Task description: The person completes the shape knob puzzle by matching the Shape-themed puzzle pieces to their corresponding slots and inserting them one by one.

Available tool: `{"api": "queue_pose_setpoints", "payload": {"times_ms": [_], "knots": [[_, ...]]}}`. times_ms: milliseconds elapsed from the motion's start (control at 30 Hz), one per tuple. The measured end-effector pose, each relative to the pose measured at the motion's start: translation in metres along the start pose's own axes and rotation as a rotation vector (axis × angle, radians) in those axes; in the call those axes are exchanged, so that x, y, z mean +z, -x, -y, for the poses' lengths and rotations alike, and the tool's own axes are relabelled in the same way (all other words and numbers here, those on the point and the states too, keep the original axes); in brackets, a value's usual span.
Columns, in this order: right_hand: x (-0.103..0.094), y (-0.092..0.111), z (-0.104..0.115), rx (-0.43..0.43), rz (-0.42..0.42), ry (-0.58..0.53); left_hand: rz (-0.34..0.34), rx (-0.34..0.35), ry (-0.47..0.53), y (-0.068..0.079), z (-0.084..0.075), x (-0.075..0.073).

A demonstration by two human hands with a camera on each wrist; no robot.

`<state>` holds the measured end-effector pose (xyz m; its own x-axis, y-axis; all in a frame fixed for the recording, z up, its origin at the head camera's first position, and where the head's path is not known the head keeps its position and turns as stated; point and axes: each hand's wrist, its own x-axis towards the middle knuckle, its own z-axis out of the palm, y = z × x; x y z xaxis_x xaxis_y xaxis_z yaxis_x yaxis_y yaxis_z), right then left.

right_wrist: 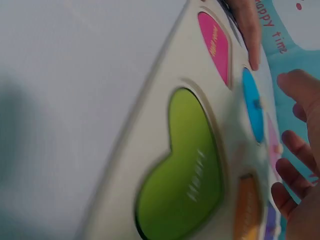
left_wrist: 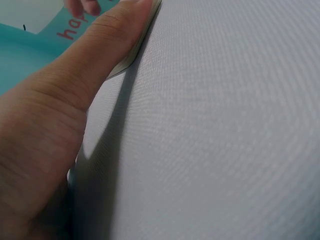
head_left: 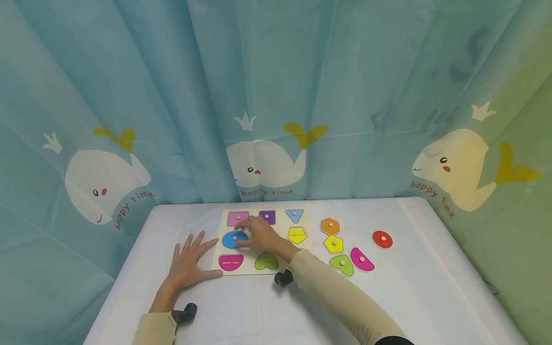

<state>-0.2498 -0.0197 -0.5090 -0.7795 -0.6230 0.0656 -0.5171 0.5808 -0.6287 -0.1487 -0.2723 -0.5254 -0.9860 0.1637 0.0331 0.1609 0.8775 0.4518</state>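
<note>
A cream shape puzzle board lies flat on the table. My left hand rests at its left side with fingers spread, the thumb on the front left corner and the index fingertip at the left edge. Over the board is my right hand, its fingers apart beside the blue oval piece, which sits in its slot. In the right wrist view those fingers are loosely bent above the board, away from the oval's knob. The pink rectangle, purple piece and blue triangle fill the back row.
Right of the board lie loose knobbed pieces: an orange hexagon, yellow pentagon, green heart, magenta half round and red round piece. Printed slots show a half round, heart and pentagon. A curtain hangs behind.
</note>
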Motion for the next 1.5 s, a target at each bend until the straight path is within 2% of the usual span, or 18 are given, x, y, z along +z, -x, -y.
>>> {"api": "queue_pose_setpoints", "payload": {"times_ms": [300,433,567,733,967,1100,1433,1500], "knots": [[-0.028,0.013,-0.004,-0.058,0.014,-0.024,0.005,-0.003,-0.005,-0.002,0.003,0.004],[-0.037,0.02,-0.015,-0.061,0.007,-0.029,0.001,-0.006,-0.01,-0.002,0.004,0.007],[-0.048,0.03,-0.028,-0.016,0.004,-0.056,-0.01,-0.002,-0.002,-0.002,0.003,0.008],[-0.062,0.042,-0.043,-0.031,-0.039,-0.077,-0.027,0.009,0.007,-0.002,0.003,0.009],[-0.078,0.059,-0.068,0.099,-0.098,-0.039,-0.011,0.002,-0.002,-0.002,0.003,0.009],[-0.089,0.071,-0.081,0.162,-0.126,-0.054,-0.012,0.003,0.004,-0.003,0.002,0.01],[-0.117,0.106,-0.116,0.213,-0.223,-0.06,-0.007,-0.008,0.011,-0.001,0.006,0.008],[-0.123,0.112,-0.12,0.244,-0.244,-0.062,-0.004,-0.008,0.01,-0.002,0.007,0.008]]}}
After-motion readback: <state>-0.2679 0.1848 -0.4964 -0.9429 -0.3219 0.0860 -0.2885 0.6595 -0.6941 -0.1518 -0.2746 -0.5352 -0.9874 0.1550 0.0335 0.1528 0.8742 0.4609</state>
